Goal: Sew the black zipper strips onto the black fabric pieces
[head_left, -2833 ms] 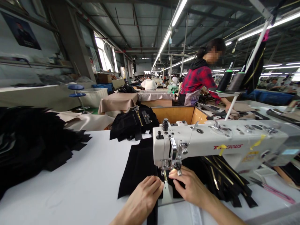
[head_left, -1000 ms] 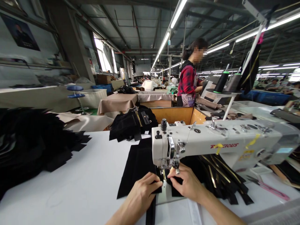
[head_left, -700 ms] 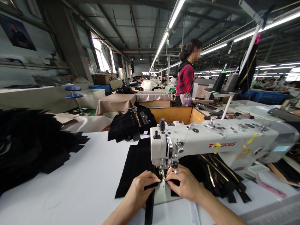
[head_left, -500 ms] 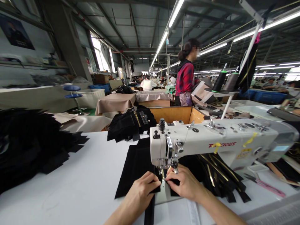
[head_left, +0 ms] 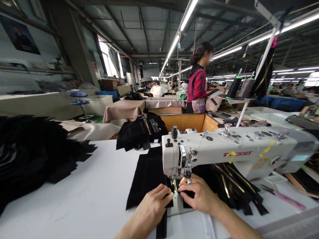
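1. Fingers (head_left: 166, 193) of my left hand (head_left: 153, 205): bent, tips together, on the right-hand edge of the black fabric (head_left: 144, 182), just left of the needle area. Pinching or only pressing, can't tell.
2. Fingers of my right hand (head_left: 201, 196): curled, thumb and index tips close together, just right of the needle area, at more black cloth. Grip hidden, can't tell.
3. Gold zipper (head_left: 175, 186) runs between both sets of fingertips, under the head of the white sewing machine (head_left: 231, 149).
4. Black fabric lies flat on the white table (head_left: 74, 209), left of the machine head; a narrow black strip (head_left: 161, 227) extends from under my left hand toward me.
5. Right of my right hand: heap of black strips with gold lines (head_left: 240, 189), then pink-handled snips (head_left: 286, 198).
6. Far left: big black pile (head_left: 30, 159). Behind the fabric: stack of black pieces (head_left: 133, 134) with gold zipper and tab on top.
7. Beyond the machine: person in red checked shirt (head_left: 196, 84), standing; thread cones (head_left: 234, 88) nearer.
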`<act>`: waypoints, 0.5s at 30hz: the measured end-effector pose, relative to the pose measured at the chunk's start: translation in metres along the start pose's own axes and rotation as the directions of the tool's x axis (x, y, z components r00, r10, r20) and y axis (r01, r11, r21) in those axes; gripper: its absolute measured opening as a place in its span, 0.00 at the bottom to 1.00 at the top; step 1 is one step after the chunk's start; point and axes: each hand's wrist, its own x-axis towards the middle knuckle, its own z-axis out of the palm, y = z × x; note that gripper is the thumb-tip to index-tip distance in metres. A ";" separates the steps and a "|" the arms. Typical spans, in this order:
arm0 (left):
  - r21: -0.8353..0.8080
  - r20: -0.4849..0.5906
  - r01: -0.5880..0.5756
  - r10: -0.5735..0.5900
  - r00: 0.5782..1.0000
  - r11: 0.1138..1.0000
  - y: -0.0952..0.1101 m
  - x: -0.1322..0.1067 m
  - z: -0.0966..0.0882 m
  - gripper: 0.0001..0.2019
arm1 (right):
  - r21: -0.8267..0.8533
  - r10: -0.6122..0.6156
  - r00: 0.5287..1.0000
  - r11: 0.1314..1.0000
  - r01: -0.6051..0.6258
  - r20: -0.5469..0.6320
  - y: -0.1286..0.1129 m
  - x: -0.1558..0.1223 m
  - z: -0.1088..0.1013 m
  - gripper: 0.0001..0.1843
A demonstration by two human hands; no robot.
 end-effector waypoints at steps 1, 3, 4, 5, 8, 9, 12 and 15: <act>0.000 -0.002 0.000 0.000 1.000 1.000 0.002 0.001 -0.002 0.22 | -0.011 -0.003 1.000 1.000 0.003 0.018 0.000 -0.001 0.000 0.08; 0.008 0.008 -0.005 0.005 1.000 1.000 0.005 0.003 -0.007 0.21 | -0.043 0.000 0.999 0.999 0.002 0.047 0.000 -0.002 0.001 0.08; 0.015 0.016 -0.008 0.008 1.000 1.000 0.007 0.004 -0.009 0.21 | -0.059 0.001 0.999 0.998 0.002 0.054 0.000 -0.003 0.001 0.09; 0.020 0.025 -0.012 0.011 1.000 1.000 0.008 0.005 -0.011 0.21 | -0.074 0.000 0.999 0.997 0.004 0.054 0.001 -0.003 0.001 0.09; 0.034 0.039 -0.019 0.018 0.999 0.999 0.010 0.006 -0.014 0.20 | -0.103 -0.024 0.999 0.994 0.028 0.045 0.003 -0.004 0.002 0.08; 0.036 0.035 -0.024 0.023 0.999 0.999 0.010 0.006 -0.015 0.19 | -0.107 -0.033 0.999 0.994 0.038 0.043 0.003 -0.004 0.002 0.08; 0.049 0.033 -0.034 0.032 0.999 0.998 0.008 0.007 -0.014 0.19 | -0.111 -0.049 0.998 0.992 0.053 0.038 0.004 -0.003 0.002 0.08; 0.062 0.046 -0.029 0.026 0.999 0.998 0.003 0.008 -0.012 0.20 | -0.123 -0.052 0.998 0.991 0.055 0.024 0.005 -0.001 0.002 0.09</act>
